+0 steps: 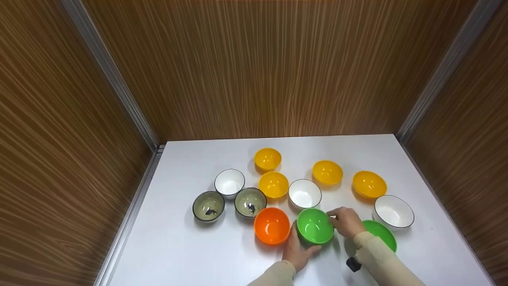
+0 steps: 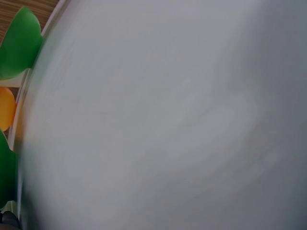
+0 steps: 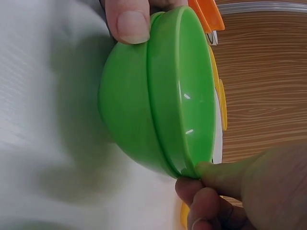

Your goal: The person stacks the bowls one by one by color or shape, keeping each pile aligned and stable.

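Note:
Two nested green bowls are held between both hands, one rim just above the other in the right wrist view. The left hand grips them from the left and near side, its thumb pressed on the outer wall. Pinching the rim at the right is the right hand, with thumb and fingers. An orange bowl stands just left of the left hand. Another green bowl lies beyond the right forearm, partly hidden by it.
Yellow bowls stand toward the back and right. White bowls are at left, centre and far right. Two grey-green bowls sit on the left. Wood-patterned walls enclose the white table.

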`<move>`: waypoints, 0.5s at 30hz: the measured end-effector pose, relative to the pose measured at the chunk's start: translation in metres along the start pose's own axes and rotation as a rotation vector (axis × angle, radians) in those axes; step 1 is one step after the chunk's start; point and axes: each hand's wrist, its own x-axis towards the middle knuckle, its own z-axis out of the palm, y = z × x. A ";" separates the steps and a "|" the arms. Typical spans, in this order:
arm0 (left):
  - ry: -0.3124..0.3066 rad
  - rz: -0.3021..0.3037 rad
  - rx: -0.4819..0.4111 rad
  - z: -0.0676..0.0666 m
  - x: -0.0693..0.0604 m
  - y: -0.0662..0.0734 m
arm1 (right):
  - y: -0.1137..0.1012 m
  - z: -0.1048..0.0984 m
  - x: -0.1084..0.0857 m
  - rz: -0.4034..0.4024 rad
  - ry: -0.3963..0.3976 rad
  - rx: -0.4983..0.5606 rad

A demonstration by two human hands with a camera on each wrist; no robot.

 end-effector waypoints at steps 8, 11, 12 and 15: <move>0.001 -0.006 -0.017 0.001 0.000 0.001 | 0.000 -0.002 -0.001 0.007 0.007 -0.012; 0.000 -0.010 -0.021 0.001 -0.001 0.001 | 0.000 -0.002 -0.001 0.014 0.003 -0.012; -0.001 -0.012 -0.022 0.000 -0.001 0.001 | 0.000 -0.002 -0.001 0.017 0.000 -0.012; -0.001 -0.012 -0.019 0.000 -0.001 0.001 | 0.000 -0.003 -0.001 0.024 -0.008 -0.004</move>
